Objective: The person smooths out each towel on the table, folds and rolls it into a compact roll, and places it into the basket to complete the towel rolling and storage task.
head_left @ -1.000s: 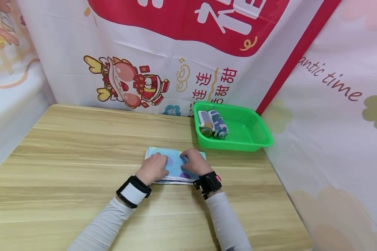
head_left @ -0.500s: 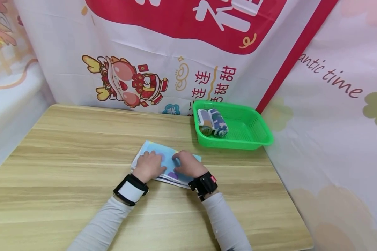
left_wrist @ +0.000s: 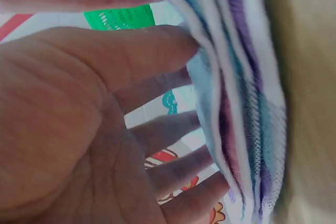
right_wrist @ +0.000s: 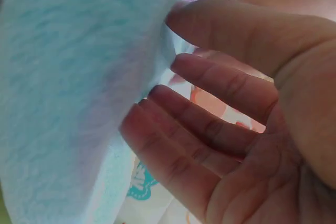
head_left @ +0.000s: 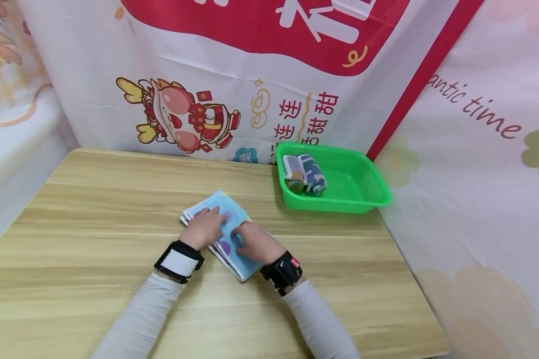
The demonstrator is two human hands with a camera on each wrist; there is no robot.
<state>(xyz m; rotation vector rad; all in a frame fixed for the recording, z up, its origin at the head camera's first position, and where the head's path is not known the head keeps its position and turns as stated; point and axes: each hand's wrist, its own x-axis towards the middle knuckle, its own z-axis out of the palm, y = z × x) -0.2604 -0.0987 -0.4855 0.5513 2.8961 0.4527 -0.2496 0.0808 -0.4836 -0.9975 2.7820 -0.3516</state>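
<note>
A light blue towel [head_left: 228,205] with purple dots, folded into a flat layered rectangle, lies slanted on the table in the head view. My left hand [head_left: 204,228] rests on its left part, fingertips spread on the top layer. On its right part, my right hand [head_left: 257,243] touches the cloth with its fingertips, the thumb bent toward the other hand. The left wrist view shows several stacked layers with white edges [left_wrist: 215,72] beside the thumb and extended fingers. In the right wrist view, loosely bent fingers [right_wrist: 168,156] press against the fluffy blue surface.
A green plastic basket [head_left: 337,205] stands at the table's back right. Two rolled towels, one brownish-grey [head_left: 293,174] and one blue patterned [head_left: 313,175], lie in its left end. Printed cloth [head_left: 233,65] hangs behind the wooden table [head_left: 94,219].
The folded towel has turned clockwise under both hands and shifted left, from nearly straight to slanted. My left hand has moved left and away from me; the right has come left and nearer.
</note>
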